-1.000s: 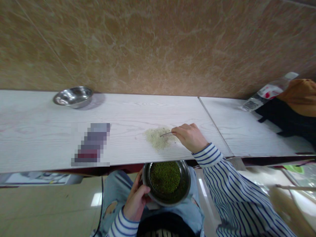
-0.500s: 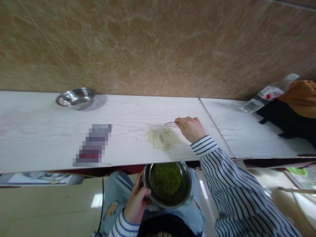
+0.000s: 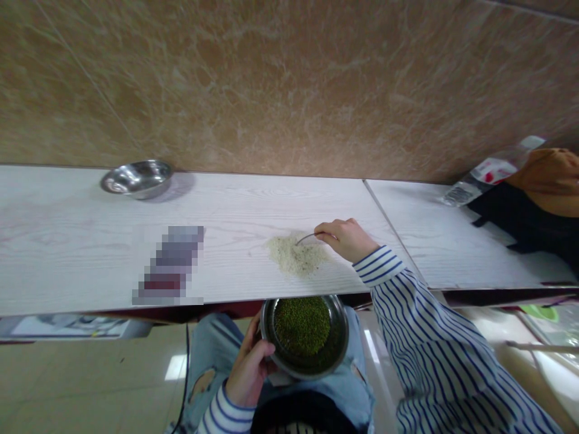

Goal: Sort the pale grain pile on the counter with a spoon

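Observation:
My left hand (image 3: pixel 251 364) is closed on the rim of a metal bowl (image 3: pixel 340 355), thumb over its edge. The bowl sits low at the counter's front edge, above my lap, and holds small green beans (image 3: pixel 303 325). My right hand (image 3: pixel 348 240) pinches a thin, curved metal utensil (image 3: pixel 307 236); whether it is a spoon or tweezers I cannot tell. Its tip touches the upper part of a spread pile of pale, rice-like grains (image 3: pixel 294 259) with dark specks, lying on the white counter (image 3: pixel 235 211).
Toward the back left stands another metal bowl (image 3: pixel 140 179). A pixelated flat object (image 3: pixel 169 265) lies left of the grains. At the right are a clear plastic bottle (image 3: pixel 491 172) on its side and a black and brown cloth item (image 3: pixel 538 205). A tiled wall (image 3: pixel 289 90) bounds the back.
My right hand has moved slightly down and left, bringing the utensil's tip from the pile's upper edge into the grains. My left hand still grips the bowl.

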### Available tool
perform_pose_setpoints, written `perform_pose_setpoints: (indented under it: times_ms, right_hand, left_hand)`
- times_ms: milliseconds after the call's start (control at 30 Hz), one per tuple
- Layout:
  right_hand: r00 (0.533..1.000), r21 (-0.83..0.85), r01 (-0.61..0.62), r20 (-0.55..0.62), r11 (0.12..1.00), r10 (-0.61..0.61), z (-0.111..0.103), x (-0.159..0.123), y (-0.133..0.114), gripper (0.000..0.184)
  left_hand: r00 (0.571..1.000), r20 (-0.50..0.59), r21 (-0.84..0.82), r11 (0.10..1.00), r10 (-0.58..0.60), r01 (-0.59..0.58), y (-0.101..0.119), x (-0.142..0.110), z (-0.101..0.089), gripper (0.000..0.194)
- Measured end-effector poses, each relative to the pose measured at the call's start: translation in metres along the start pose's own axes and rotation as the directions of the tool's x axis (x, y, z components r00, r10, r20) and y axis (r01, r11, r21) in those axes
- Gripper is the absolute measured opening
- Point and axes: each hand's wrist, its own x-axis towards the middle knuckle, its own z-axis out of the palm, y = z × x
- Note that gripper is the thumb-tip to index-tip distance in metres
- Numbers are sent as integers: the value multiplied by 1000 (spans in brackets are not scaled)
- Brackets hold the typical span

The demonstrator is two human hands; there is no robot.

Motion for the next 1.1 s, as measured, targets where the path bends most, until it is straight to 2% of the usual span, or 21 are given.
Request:
perform_pose_setpoints:
  times_ms: [300, 667, 1100]
  right_hand:
    - [997, -3, 72, 14, 997, -72, -1, -18, -6, 23]
    - [998, -25, 65, -1, 998, -65, -4, -41, -15, 23]
    - [996, -24, 94, 9, 995, -94, -8, -52, -24, 22]
  left_hand:
    - [1000, 26, 26, 1000, 17, -17, -1, -5, 3, 84]
    - [999, 45, 41, 999, 14, -16, -5, -7, 4, 85]
    - [999, 36, 64, 998, 8, -10, -3, -10, 7, 84]
